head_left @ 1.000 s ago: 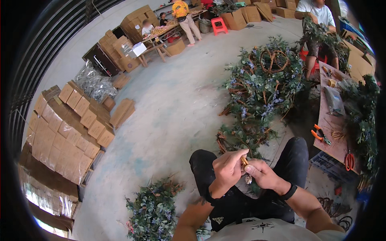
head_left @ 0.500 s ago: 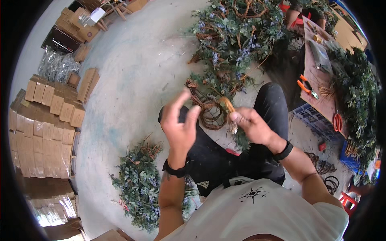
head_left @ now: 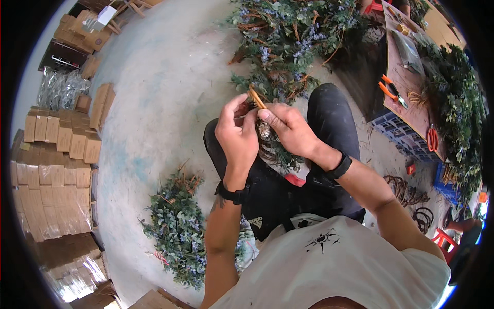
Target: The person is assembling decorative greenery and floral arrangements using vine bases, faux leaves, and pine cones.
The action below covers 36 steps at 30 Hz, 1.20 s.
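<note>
My two hands meet above my lap. In my right hand (head_left: pixel 293 129), thumb and fingers pinch a tan, bent bundle of thin strands (head_left: pixel 257 98); its exact kind does not show clearly. My left hand (head_left: pixel 236 131) is closed beside it, fingers curled and thumb close to the bundle; what lies between them is hidden. Just below the right thumb shows a pale-tipped, scaly piece (head_left: pixel 264 130) like a pinecone. Under the hands, a coiled vine wreath base (head_left: pixel 270 153) is mostly covered, with a green sprig (head_left: pixel 289 160) at its right.
Leafy wreaths with blue berries (head_left: pixel 288 41) pile up ahead, and another greenery bunch (head_left: pixel 177 232) lies at my left. On the right-hand table (head_left: pixel 406 121) are orange-handled pliers (head_left: pixel 393 92) and red-handled scissors (head_left: pixel 432 140). Cardboard boxes (head_left: pixel 54 175) are stacked at far left.
Both hands have come together; the right moved left with the tan bundle, and the left's spread fingers have curled in beside it. The view has shifted slightly.
</note>
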Each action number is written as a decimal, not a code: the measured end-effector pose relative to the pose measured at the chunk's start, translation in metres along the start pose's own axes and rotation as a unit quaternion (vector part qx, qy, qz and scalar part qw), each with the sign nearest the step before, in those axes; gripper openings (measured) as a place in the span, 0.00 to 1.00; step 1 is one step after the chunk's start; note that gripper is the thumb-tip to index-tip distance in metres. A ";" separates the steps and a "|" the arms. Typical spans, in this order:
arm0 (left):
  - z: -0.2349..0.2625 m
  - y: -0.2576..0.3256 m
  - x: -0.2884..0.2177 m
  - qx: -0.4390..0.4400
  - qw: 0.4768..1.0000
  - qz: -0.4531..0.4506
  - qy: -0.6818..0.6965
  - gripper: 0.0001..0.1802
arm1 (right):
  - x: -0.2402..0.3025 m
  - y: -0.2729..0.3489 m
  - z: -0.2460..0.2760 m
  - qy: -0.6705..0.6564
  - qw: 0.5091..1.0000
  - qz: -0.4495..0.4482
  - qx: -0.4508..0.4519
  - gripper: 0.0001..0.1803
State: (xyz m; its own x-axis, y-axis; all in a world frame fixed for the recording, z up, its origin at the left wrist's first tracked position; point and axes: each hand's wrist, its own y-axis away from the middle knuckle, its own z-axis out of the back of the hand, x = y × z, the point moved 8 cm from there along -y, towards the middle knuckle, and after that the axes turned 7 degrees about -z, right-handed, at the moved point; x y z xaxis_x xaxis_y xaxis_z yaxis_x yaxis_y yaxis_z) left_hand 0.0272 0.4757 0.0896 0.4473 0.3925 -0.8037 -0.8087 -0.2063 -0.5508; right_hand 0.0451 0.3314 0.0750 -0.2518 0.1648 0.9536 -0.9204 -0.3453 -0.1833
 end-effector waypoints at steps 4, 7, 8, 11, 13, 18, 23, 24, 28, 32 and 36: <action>0.001 0.008 0.006 -0.003 0.999 0.007 0.053 0.20 | 0.002 0.010 -0.004 0.027 0.999 0.034 0.005 0.18; 0.004 0.009 0.006 0.018 0.999 0.010 0.044 0.22 | -0.007 0.012 -0.008 0.039 0.999 0.010 0.032 0.16; 0.002 0.007 0.002 0.027 0.999 -0.010 0.037 0.23 | -0.011 0.013 -0.010 0.038 0.998 0.001 0.050 0.15; -0.006 0.007 -0.004 0.047 0.998 -0.007 0.049 0.23 | -0.010 0.018 -0.005 0.056 0.998 -0.002 0.014 0.15; -0.007 0.006 -0.003 0.056 0.998 -0.015 0.034 0.22 | -0.007 0.017 -0.004 0.046 0.999 0.014 0.001 0.15; -0.005 -0.003 -0.008 0.105 0.993 -0.057 0.017 0.21 | -0.013 0.017 -0.007 0.076 0.997 0.017 -0.006 0.14; -0.008 -0.002 -0.009 0.108 0.989 -0.033 0.097 0.25 | -0.004 0.023 -0.009 0.070 0.995 0.050 -0.041 0.08; -0.010 -0.001 -0.008 0.109 0.989 -0.032 0.095 0.25 | -0.006 0.024 -0.010 0.068 0.996 0.049 -0.041 0.08; -0.015 0.003 -0.011 0.117 0.990 -0.058 0.046 0.24 | -0.007 0.025 -0.009 0.089 0.993 0.060 -0.049 0.04; -0.013 0.005 0.000 0.089 0.994 0.011 0.066 0.21 | -0.007 0.020 -0.009 0.129 0.990 0.047 -0.035 0.06; -0.011 0.001 -0.003 0.098 0.993 -0.050 0.036 0.19 | 0.001 0.018 0.002 0.184 0.983 0.019 0.019 0.09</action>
State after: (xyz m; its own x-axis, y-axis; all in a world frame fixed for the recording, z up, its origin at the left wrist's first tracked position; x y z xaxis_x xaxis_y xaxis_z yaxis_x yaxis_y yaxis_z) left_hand 0.0289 0.4645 0.0887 0.5489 0.3364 -0.7652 -0.8150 0.0120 -0.5793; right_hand 0.0290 0.3241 0.0734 -0.3827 0.4721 0.7941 -0.8983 -0.3910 -0.2005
